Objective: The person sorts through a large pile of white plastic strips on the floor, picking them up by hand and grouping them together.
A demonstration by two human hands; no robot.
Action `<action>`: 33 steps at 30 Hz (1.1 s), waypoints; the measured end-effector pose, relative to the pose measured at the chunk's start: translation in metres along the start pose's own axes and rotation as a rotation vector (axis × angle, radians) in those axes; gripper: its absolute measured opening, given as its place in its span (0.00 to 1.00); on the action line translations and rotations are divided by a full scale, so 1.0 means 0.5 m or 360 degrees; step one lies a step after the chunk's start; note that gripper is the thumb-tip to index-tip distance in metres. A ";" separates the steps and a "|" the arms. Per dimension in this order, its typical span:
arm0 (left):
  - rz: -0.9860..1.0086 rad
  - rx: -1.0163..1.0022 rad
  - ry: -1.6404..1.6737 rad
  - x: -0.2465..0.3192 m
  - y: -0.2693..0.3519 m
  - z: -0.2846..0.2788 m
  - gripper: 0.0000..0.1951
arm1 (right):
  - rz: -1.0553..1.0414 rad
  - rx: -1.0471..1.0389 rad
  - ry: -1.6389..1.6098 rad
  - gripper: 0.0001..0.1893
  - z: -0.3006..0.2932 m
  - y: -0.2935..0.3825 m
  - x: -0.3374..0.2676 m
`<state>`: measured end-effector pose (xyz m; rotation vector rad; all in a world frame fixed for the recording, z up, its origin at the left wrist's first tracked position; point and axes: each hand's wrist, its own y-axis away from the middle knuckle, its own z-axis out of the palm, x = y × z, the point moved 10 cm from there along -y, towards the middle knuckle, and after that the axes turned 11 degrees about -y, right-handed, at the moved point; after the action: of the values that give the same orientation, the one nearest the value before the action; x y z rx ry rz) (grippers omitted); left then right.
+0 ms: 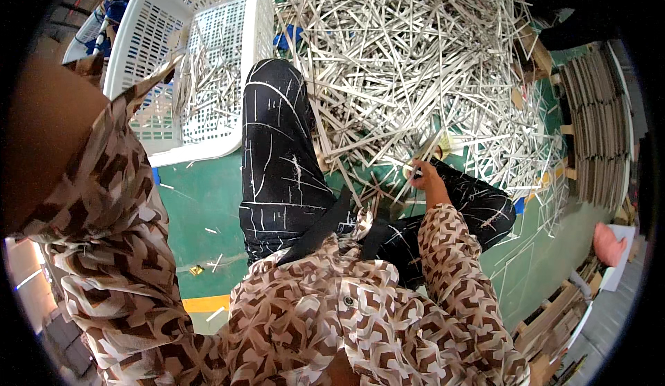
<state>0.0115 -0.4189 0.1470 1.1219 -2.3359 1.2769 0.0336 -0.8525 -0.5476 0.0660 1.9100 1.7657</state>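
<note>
My right hand (427,175) is at the near edge of a large heap of thin pale strips (384,64), which look like paper or cardboard. Its fingers are closed on a few strips (429,146) that point up and away, beside my bent knee in black patterned trousers (475,199). Only the bare forearm (57,131) of my raised left arm shows, blurred and close to the camera at the left edge; the left hand is out of view. To the left of my other leg stands a white perforated plastic basket (254,27) with loose strips (202,84) inside.
A stack of flat brown cardboard (595,131) stands at the right, with wooden pallets (550,323) nearer. A pink bag-like item (609,244) lies there. Stray scraps and a small golden wrapper (196,270) lie on the green floor (208,214), near a yellow line (205,303).
</note>
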 end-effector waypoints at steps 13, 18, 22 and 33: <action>-0.0153 -0.0044 -0.0258 -0.034 0.011 -0.004 0.41 | 0.0044 -0.0038 -0.0254 0.12 0.039 0.048 0.002; 0.0034 0.0018 -0.0162 -0.015 -0.022 0.002 0.41 | -0.0029 -0.0101 0.0032 0.12 0.017 0.033 -0.021; 0.0162 0.0038 -0.0212 0.039 -0.022 -0.002 0.41 | -0.0222 -0.0022 0.0428 0.10 0.040 -0.012 -0.027; 0.0485 0.0269 -0.0039 0.080 -0.053 0.012 0.42 | -0.0709 0.0072 -0.0239 0.05 -0.032 -0.068 -0.131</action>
<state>0.0047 -0.4523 0.1812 0.8516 -2.5296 1.5983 0.0942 -0.8970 -0.5570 -0.1915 1.6969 1.3794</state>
